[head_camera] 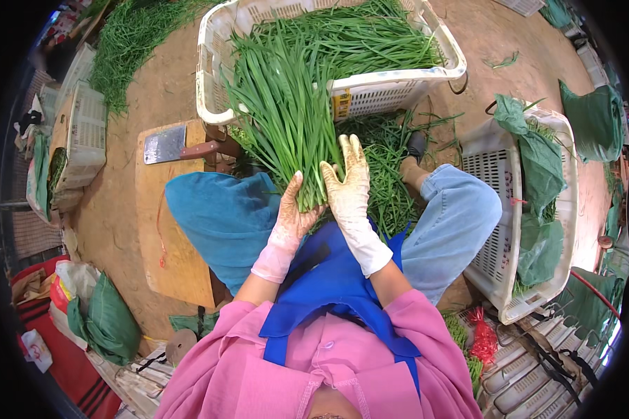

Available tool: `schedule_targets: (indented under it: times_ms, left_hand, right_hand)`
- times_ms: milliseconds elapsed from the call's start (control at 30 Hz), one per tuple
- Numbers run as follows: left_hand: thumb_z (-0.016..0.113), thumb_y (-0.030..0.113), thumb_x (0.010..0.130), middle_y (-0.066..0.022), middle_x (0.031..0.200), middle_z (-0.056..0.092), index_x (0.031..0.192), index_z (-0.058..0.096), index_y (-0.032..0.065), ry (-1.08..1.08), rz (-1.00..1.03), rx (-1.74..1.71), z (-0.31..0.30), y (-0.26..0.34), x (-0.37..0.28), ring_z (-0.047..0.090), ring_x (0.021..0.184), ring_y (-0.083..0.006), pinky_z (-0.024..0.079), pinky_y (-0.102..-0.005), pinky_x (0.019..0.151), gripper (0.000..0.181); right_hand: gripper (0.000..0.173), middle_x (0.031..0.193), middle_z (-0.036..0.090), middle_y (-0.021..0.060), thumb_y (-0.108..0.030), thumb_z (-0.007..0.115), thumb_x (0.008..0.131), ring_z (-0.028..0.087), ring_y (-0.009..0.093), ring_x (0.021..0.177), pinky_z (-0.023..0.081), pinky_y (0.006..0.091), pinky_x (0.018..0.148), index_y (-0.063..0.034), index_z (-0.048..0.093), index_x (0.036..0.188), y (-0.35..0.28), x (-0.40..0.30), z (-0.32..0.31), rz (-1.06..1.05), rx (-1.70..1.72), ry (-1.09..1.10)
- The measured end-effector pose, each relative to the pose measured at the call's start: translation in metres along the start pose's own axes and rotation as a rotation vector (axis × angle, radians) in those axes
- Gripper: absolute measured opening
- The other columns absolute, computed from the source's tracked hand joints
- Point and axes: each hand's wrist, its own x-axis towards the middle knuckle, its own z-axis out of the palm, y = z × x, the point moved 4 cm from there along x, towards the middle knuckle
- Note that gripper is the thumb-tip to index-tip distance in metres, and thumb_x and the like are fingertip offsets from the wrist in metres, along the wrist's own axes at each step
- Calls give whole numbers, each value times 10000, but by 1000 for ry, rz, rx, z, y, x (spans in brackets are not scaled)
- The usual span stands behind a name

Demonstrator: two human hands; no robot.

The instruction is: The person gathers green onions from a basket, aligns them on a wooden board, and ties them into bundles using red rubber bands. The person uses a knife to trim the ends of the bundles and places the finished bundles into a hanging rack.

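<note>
A thick bunch of green garlic chives (pixel 288 110) slants up from my lap, its leafy ends over the near rim of a white plastic crate (pixel 393 79). My left hand (pixel 292 209), in a stained thin glove, cups the pale cut ends, thumb on top. My right hand (pixel 348 183), in a soiled white glove, lies along the bunch's right side, fingers straight and thumb apart. More chives (pixel 356 42) fill the crate. Under my hands, loose green trimmings (pixel 390 194) lie between my knees.
A cleaver (pixel 170 145) lies on a wooden board (pixel 175 235) by my left knee. On the right stands a white crate (pixel 490 209) with green plastic bags (pixel 540 162). A chive heap (pixel 131 47) covers the floor at far left. Red twine (pixel 482 335) lies behind at right.
</note>
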Motion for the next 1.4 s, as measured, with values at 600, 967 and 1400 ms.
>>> schedule_targets:
  times_ms: [600,967,1400]
  left_hand:
    - [647,226,786,-120,1183,570,1210,503,64,25,36,-26,-4,1,0,533,1110,-280,400,-483,972,477]
    - [629,218,808,-179,1231,511,1258,429,8,41,58,-47,3,-1,1,499,1133,-296,404,-446,981,535]
    - [592,200,854,-150,1111,586,1144,535,6,6,51,-131,5,-16,17,562,1034,-279,437,-429,953,353]
  right_hand:
    - [439,1404,369,89,130,536,754,453,183,1192,407,253,929,-21,552,1166,-7,5,4,107,625,5]
    - [165,1368,413,127,-165,689,673,357,333,1253,300,461,988,-79,651,808,-33,-18,-29,-462,-278,-76]
    - [89,1365,414,161,-114,680,647,290,356,1289,213,447,1042,-88,596,665,-14,4,-4,-167,-66,-35]
